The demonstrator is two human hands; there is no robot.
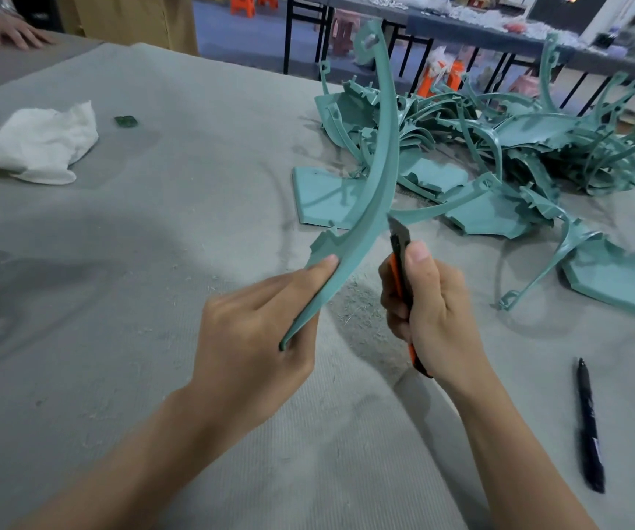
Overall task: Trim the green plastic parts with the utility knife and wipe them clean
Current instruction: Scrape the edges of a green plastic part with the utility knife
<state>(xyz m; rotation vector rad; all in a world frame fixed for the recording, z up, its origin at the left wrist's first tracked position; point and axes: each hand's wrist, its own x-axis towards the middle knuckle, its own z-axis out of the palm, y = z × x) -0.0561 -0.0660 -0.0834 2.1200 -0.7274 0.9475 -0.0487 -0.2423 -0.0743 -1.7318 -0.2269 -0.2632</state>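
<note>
My left hand (258,334) grips the lower end of a long curved green plastic part (379,154), which rises up and away over the table. My right hand (423,304) is closed around an orange and black utility knife (401,258). Its blade tip touches the right edge of the curved part. A heap of similar green plastic parts (507,154) lies on the right half of the table. A crumpled white cloth (36,145) rests at the far left.
A black pen (589,422) lies at the right near the front edge. A small dark green scrap (126,121) sits beside the cloth. Fine shavings dot the grey table cover (193,185). Another person's hand (6,30) rests at the far left corner.
</note>
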